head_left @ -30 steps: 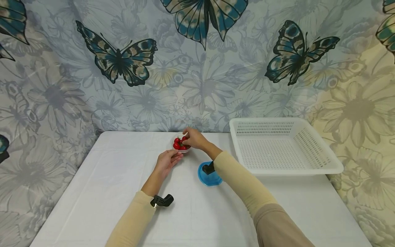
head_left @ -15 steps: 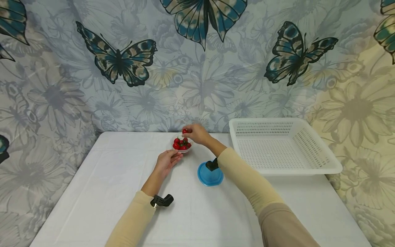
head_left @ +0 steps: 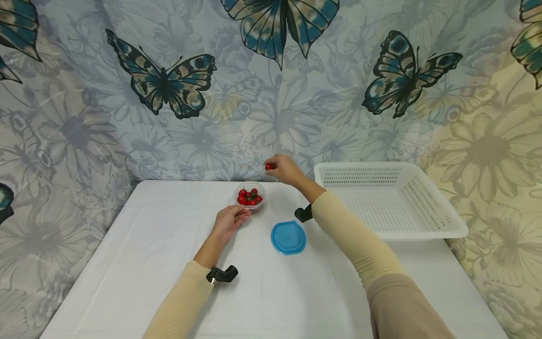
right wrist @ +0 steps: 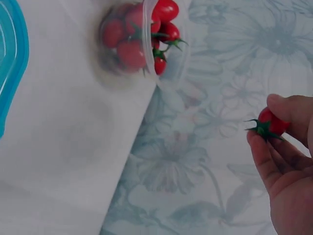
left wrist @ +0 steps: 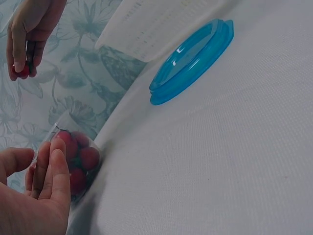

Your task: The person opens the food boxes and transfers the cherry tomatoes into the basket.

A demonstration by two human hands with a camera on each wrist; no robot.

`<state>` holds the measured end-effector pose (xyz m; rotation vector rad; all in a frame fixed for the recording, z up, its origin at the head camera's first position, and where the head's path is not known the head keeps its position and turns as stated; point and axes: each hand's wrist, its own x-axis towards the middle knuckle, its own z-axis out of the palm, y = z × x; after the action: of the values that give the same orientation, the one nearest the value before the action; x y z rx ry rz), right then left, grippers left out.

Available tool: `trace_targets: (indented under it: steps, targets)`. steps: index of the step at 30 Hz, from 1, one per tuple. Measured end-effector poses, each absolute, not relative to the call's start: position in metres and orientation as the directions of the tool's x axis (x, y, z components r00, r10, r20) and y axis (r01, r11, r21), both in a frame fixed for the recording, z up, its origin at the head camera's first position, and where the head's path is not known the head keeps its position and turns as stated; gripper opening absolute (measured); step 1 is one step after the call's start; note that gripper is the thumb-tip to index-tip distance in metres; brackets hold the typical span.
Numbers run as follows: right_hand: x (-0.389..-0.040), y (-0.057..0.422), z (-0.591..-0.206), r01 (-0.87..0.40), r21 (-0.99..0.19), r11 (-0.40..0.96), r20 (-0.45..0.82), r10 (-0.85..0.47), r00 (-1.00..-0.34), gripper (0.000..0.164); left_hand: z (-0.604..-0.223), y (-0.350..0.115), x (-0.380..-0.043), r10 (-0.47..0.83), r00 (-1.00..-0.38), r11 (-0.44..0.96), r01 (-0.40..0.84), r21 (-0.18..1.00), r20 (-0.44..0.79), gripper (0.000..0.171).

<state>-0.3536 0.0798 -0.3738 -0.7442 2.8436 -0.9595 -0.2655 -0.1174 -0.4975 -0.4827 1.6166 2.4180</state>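
Note:
My right hand pinches a cherry tomato between thumb and fingertips. In the right wrist view, the tomato's green calyx points out past the fingers. It hangs above the table's back edge, to the right of a clear plastic container. Several red cherry tomatoes with green stems lie in that container, which stands upright near the back edge. My left hand is at the container's front, its fingers nearly straight and touching or very close to its side. Whether the left thumb presses the container is unclear.
A blue lid lies flat on the white-clothed table, in front and to the right of the container. A large white perforated basket stands at the back right, near the right forearm. A butterfly-patterned backdrop rises directly behind the table.
My right hand has lifted a cherry tomato out of the container and moved up and right with it. The left hand has stayed at the container.

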Motion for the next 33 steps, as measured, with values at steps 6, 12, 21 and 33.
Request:
trace_targets:
  steps: [6,12,21,33]
  targets:
    - [-0.358,0.093,-0.366,-0.375,-0.612,0.697,0.086,-0.413,-0.907,0.034,-0.499,-0.117,-0.267,-0.008,-0.927,-0.390,-0.342,0.855,-0.374,0.014]
    - [-0.359,0.105,-0.361,-0.358,-0.601,0.715,0.063,-0.404,-0.912,0.031,-0.499,-0.117,-0.266,-0.005,-0.926,-0.398,-0.345,0.850,-0.379,0.012]
    - [-0.363,0.126,-0.349,-0.387,-0.544,0.745,0.053,-0.429,-0.902,0.033,-0.497,-0.117,-0.266,0.003,-0.923,-0.417,-0.351,0.838,-0.385,0.010]
    - [-0.372,0.154,-0.335,-0.414,-0.470,0.779,0.048,-0.446,-0.894,0.033,-0.496,-0.117,-0.264,0.001,-0.920,-0.404,-0.359,0.841,-0.393,0.011]
